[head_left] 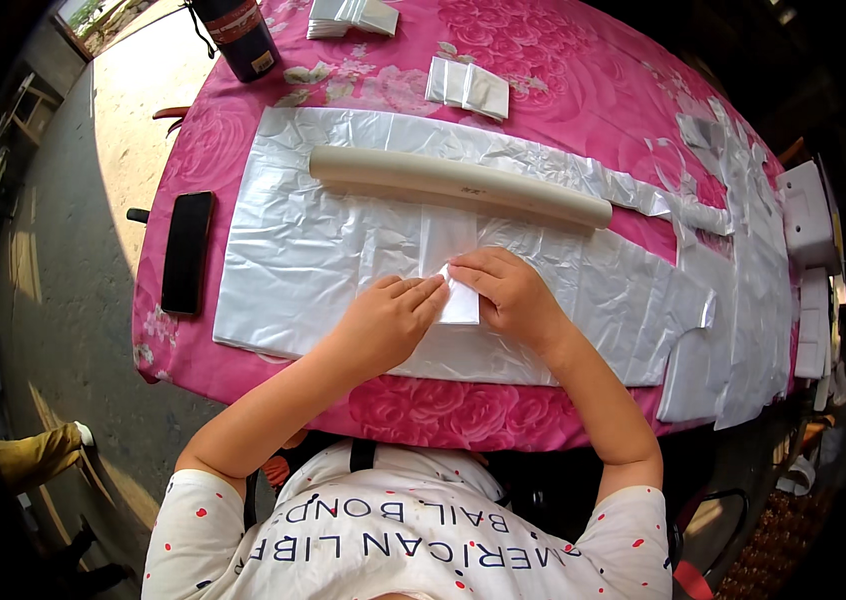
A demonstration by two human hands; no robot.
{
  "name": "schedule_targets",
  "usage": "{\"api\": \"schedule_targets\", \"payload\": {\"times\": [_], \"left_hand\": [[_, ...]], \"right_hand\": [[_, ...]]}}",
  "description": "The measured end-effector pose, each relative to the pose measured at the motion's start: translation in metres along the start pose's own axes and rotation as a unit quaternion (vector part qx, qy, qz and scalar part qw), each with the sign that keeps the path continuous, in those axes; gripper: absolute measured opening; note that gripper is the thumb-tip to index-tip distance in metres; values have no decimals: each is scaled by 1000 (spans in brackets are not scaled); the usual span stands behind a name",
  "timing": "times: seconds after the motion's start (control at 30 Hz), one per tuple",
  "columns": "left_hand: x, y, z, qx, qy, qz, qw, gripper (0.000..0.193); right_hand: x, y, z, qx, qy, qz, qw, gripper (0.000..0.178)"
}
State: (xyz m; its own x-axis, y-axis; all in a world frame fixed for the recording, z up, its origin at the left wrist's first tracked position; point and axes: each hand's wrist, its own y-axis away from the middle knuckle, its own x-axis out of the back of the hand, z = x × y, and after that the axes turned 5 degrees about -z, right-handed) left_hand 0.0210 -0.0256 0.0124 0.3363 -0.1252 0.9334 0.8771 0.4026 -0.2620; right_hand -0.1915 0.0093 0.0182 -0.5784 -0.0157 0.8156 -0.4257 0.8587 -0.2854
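Observation:
A narrow white plastic bag (pixel 460 306), partly folded, lies between my hands on a broad stack of flat white plastic bags (pixel 288 270). Its unfolded, thinner part (pixel 450 230) stretches away toward a long pale tube. My left hand (pixel 398 312) presses the fold from the left, fingers together and their tips at its upper edge. From the right, my right hand (pixel 508 292) pinches the same fold, fingertips curled over its top. The tube (pixel 458 187) lies across the stack just beyond my hands.
Two piles of folded white packets, one nearer (pixel 468 88) and one farther (pixel 353 17), sit toward the back. A dark bottle (pixel 238 38) stands at the far left, a black phone (pixel 188 252) near the left edge. Loose plastic pieces (pixel 733 300) cover the right side of the pink tablecloth (pixel 463 412).

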Motion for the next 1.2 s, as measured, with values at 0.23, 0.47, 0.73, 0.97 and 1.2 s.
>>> {"api": "schedule_targets", "payload": {"times": [0.23, 0.47, 0.73, 0.97, 1.2], "left_hand": [[6, 35, 16, -1, 114, -2, 994, 56], [12, 13, 14, 224, 277, -24, 934, 50], [20, -17, -1, 427, 367, -39, 826, 62], [-1, -7, 9, 161, 71, 85, 981, 66], [-30, -21, 29, 185, 27, -22, 982, 95]], "right_hand": [[-13, 32, -37, 22, -11, 28, 999, 28], [-9, 26, -40, -249, -125, 46, 959, 12], [0, -6, -29, -441, -200, -33, 874, 23], [7, -16, -28, -486, -242, -79, 836, 26], [0, -12, -22, -471, -202, -68, 856, 24]]}}
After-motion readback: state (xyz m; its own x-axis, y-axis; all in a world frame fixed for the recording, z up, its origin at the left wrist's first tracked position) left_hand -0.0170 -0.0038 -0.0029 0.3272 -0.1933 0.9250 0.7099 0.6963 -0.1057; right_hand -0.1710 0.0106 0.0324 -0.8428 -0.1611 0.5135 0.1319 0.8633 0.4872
